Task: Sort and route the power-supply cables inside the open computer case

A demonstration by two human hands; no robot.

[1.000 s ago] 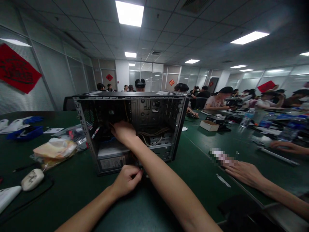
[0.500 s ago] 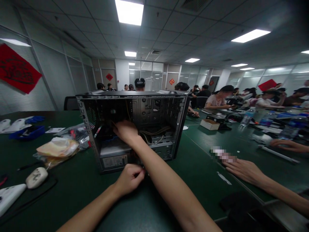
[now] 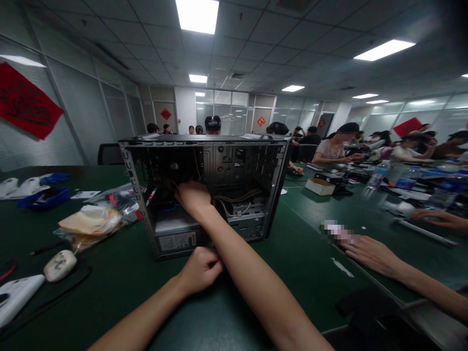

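Note:
An open computer case [image 3: 212,140] lies in front of me on the green table, its open side facing me. My right hand [image 3: 193,197] reaches into its dark lower left interior, above the labelled metal power supply [image 3: 178,242]. Its fingers are curled, and the tips are lost in shadow by a thin wire. Grey cables [image 3: 234,199] run inside the case, just right of that hand. My left hand [image 3: 203,268] is closed low in front of the case, close beside my right forearm. Whatever those fingers may hold is hidden.
Left of the case lie plastic bags [image 3: 89,222], a blue tray [image 3: 44,197] and a white mouse-shaped object [image 3: 60,265]. Another person's hand [image 3: 369,253] rests on the table at right, near a small open box [image 3: 320,186] and water bottles [image 3: 378,174]. People sit farther back.
The view has shifted slightly, moving the case a little to the right in the picture. Both my hands stay in nearly the same places, the right one still inside the case.

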